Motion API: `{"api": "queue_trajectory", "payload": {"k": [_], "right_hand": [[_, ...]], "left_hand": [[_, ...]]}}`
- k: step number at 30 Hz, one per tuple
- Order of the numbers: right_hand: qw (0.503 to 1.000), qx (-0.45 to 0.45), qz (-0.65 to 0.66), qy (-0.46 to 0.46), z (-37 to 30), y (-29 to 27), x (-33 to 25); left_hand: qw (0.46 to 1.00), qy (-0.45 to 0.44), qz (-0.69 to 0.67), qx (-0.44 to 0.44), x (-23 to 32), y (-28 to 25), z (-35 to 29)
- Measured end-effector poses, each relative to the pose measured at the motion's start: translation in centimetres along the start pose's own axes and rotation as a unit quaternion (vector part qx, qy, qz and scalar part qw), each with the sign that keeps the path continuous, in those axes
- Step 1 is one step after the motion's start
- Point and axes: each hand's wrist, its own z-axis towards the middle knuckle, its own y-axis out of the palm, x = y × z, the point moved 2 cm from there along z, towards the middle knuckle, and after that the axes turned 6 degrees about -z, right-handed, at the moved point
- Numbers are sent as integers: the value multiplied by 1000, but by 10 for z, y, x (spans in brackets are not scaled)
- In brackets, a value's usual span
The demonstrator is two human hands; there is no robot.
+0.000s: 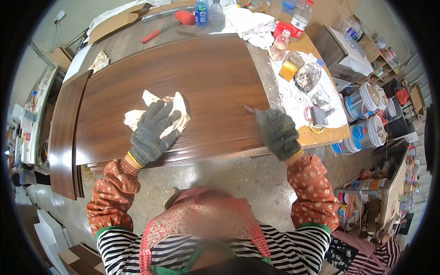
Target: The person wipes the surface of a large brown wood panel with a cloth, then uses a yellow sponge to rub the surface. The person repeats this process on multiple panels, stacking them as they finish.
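Note:
A dark brown wood-grain panel lies flat across the workbench in front of me. On its left half, my left hand, in a dark grey knit glove, presses down on a crumpled cream rag. Part of the rag comes up between the thumb and fingers. Near the panel's right edge, my right hand, gloved the same way, is closed and slightly blurred. A thin dark stick-like tool pokes out leftward from its fingers; the glove hides the rest, so its kind cannot be made out.
More brown panels are stacked at the left. Behind lie a red-headed mallet, bottles and white cloth. At the right, a yellow sponge and a small grey block sit on white sheeting. Buckets stand beyond.

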Motion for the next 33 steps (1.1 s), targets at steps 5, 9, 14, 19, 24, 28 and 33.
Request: {"api": "queue_trajectory", "payload": {"k": [5, 9, 14, 19, 24, 28, 33], "right_hand": [[996, 71, 24, -41, 0, -41, 2], [986, 146, 15, 77, -5, -68, 7], [995, 91, -25, 38, -12, -64, -15], [997, 48, 22, 62, -6, -65, -17], [987, 69, 119, 78, 0, -75, -12], [987, -64, 100, 105, -2, -69, -9], [996, 51, 67, -5, -2, -82, -9]], "left_hand": [[999, -21, 23, 14, 4, 2, 1], [1000, -11, -14, 10, 3, 0, 2], [999, -49, 4, -20, 5, 1, 1], [998, -45, -30, -10, 8, -3, 4], [998, -45, 5, -33, 9, -2, 5], [999, 9, -21, 47, 15, -7, 11], [999, 34, -2, 37, 17, -5, 19]]}}
